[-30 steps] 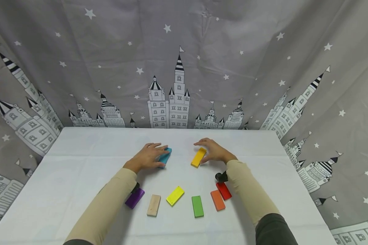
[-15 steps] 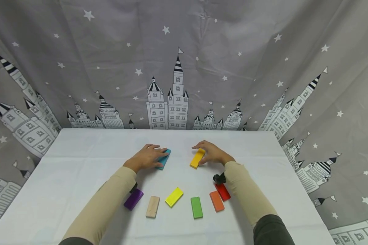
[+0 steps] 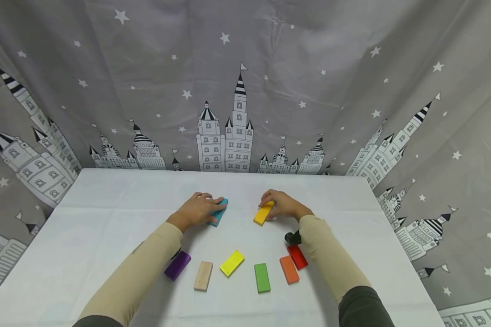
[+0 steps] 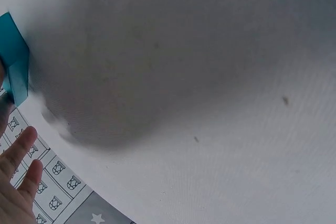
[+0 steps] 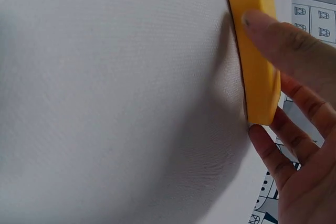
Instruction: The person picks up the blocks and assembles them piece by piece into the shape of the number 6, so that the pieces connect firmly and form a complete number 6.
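At the back of the white table, my left hand (image 3: 194,210) pinches a blue block (image 3: 220,213), its thumb at the near part and its fingers across the far part. In the left wrist view the blue block (image 4: 14,59) shows at the left edge, with two fingers (image 4: 22,148) extended away from it. Further right, my right hand (image 3: 285,205) holds an amber-yellow block (image 3: 262,215). Seen from the right wrist, the thumb presses one side of the amber-yellow block (image 5: 257,72) and the other fingers lie behind it and around its end.
Nearer the front lie a purple block (image 3: 177,265), a plain wooden block (image 3: 203,276), a bright yellow block (image 3: 232,263), a green block (image 3: 262,278), an orange block (image 3: 289,270) and a red block (image 3: 298,257). A grey castle-print curtain (image 3: 167,45) hangs behind the table.
My right fingers have closed in on the amber-yellow block's far end. The left hand stays at the blue block, and the other blocks lie as before.
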`<action>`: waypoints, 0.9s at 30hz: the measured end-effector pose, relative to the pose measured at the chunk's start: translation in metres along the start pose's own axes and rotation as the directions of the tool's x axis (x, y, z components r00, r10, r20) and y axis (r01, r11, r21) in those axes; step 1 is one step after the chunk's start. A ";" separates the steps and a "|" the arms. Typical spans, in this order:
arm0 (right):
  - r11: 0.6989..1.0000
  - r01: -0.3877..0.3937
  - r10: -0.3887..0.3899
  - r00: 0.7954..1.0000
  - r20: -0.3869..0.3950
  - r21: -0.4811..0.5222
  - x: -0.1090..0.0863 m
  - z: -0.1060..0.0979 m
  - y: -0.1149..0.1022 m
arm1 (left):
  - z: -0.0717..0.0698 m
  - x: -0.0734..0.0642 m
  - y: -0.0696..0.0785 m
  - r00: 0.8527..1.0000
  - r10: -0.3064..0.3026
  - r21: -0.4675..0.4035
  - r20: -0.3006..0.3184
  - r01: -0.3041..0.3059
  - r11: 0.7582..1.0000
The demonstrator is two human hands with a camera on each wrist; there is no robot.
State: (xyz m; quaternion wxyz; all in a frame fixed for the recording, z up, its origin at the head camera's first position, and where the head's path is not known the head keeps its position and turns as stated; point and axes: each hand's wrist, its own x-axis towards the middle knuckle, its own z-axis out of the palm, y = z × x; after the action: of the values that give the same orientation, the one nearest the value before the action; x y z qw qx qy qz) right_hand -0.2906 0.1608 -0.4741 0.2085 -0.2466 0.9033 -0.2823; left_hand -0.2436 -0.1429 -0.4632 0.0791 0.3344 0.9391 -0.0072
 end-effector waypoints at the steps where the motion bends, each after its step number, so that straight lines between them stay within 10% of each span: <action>1: 1.000 0.004 -0.004 1.000 0.002 -0.002 0.001 0.000 -0.001 | 0.000 0.000 -0.001 1.000 -0.001 -0.001 -0.005 0.001 1.000; 27: 0.991 0.049 -0.052 0.998 -0.020 -0.121 0.051 -0.006 -0.020 | 0.004 0.001 0.000 0.996 -0.059 -0.011 0.063 0.060 0.998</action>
State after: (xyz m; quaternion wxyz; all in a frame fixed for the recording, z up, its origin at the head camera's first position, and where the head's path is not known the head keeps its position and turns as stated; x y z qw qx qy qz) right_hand -0.3272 0.1198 -0.4691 0.1757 -0.2784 0.9145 -0.2353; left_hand -0.2443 -0.1426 -0.4669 0.1107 0.3053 0.9457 -0.0139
